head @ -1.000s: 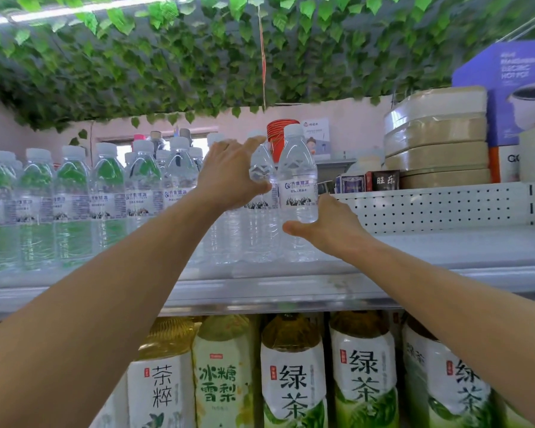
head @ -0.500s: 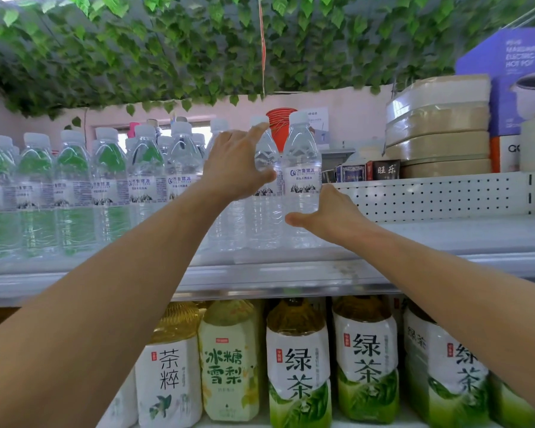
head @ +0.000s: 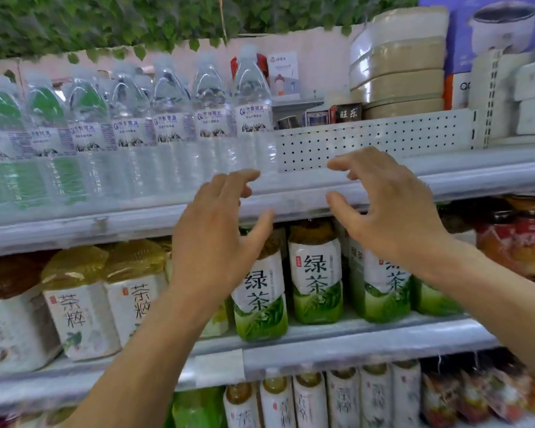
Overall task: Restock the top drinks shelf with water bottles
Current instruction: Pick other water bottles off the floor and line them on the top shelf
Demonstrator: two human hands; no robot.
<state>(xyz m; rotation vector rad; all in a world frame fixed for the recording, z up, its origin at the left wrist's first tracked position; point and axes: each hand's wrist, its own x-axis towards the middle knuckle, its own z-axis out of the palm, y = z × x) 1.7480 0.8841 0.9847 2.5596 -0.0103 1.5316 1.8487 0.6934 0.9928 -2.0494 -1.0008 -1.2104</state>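
A: From the head view, where do the water bottles (head: 254,112) stand?

B: In a row along the top shelf (head: 445,177), upright and shoulder to shoulder, from the left edge to about the middle. The last one on the right has bare shelf beside it, in front of the perforated back panel (head: 383,137).

A: How would one of them handle?

B: My judgement: full, so fairly heavy for its size. Thin clear plastic that gives under a squeeze, smooth and a bit slippery. Not fragile, but tall and narrow, so easy to topple into its neighbours. I'd take it round the ribbed lower body or at the label band, not by the cap.

A: And the hands?

B: The left hand (head: 217,239) is spread, fingers loosely bent, holding nothing, below the end of the row and in front of the shelf lip. The right hand (head: 389,205) is likewise wide, fingers curved, empty, just right of it. Neither touches a bottle. Green tea bottles (head: 317,273) sit on the shelf beneath.
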